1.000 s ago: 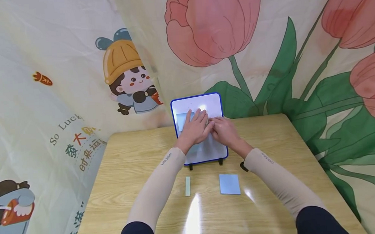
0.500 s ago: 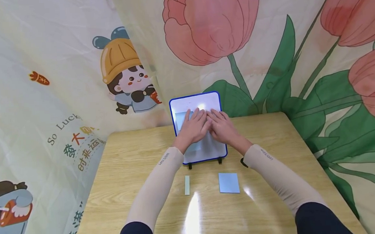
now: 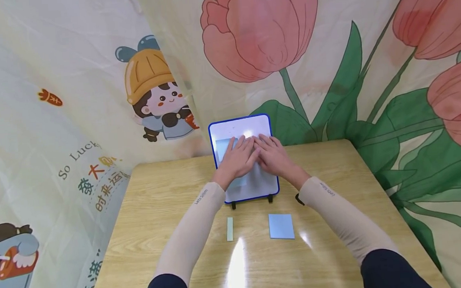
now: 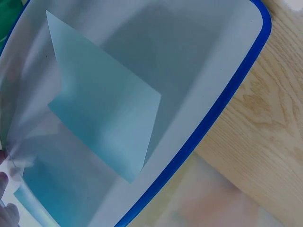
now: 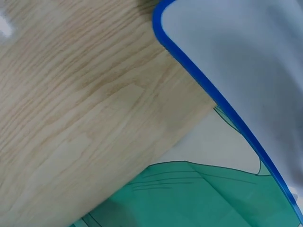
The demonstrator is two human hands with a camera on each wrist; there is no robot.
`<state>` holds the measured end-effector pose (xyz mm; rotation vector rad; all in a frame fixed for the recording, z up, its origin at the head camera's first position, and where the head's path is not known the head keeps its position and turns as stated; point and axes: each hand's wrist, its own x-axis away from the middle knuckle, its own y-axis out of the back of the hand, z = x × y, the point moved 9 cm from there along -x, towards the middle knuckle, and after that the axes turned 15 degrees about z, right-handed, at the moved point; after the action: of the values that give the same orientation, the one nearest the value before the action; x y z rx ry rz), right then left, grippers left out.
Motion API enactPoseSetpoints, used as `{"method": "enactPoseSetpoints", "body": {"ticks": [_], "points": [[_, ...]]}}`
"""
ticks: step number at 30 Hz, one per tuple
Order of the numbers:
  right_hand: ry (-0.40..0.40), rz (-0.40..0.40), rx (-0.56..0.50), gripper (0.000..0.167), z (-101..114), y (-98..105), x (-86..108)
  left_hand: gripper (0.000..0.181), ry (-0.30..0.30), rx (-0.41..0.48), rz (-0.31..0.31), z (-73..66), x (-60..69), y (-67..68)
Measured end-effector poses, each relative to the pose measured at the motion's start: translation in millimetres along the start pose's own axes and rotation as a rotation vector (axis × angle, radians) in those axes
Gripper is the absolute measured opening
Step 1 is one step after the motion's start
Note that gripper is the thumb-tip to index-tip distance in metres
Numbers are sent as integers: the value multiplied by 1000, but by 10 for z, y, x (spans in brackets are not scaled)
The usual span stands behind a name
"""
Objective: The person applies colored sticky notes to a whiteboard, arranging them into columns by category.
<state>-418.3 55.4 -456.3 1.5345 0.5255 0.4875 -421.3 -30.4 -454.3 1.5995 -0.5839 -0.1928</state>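
A white board with a blue rim (image 3: 275,167) stands tilted on small black feet. My left hand (image 3: 237,159) lies with straight, spread fingers on its upper middle, and my right hand (image 3: 273,157) rests beside it, fingers extended, the two touching at the thumbs. Whatever is under the hands is hidden. A light blue paper square (image 3: 222,148) shows on the board left of my left hand. Lower down, a second blue-green paper (image 4: 102,101) is on the board in the left wrist view, its corners lifting from the surface.
On the wooden table (image 3: 160,221) in front of the board lie a narrow pale green strip (image 3: 229,229) and a blue square pad (image 3: 281,226). Behind the table hangs a printed cloth (image 3: 188,76) with tulips and a cartoon figure.
My right hand's fingers, curled a second ago, have straightened and lie flatter on the board. The left hand has stayed in about the same place.
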Motion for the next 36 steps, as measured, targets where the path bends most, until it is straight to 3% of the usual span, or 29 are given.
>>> {"method": "enactPoseSetpoints", "body": {"ticks": [10, 25, 30, 36], "points": [[40, -37, 38, 55, 61, -117, 93, 71, -2, -7, -21, -24, 20, 16], [102, -69, 105, 52, 147, -317, 289, 75, 15, -40, 6, 7, 34, -23], [110, -78, 85, 52, 150, -296, 264, 76, 21, -41, 5, 16, 47, -30], [79, -109, 62, 57, 67, -113, 165, 76, 13, -25, -2, -1, 45, -31]]}}
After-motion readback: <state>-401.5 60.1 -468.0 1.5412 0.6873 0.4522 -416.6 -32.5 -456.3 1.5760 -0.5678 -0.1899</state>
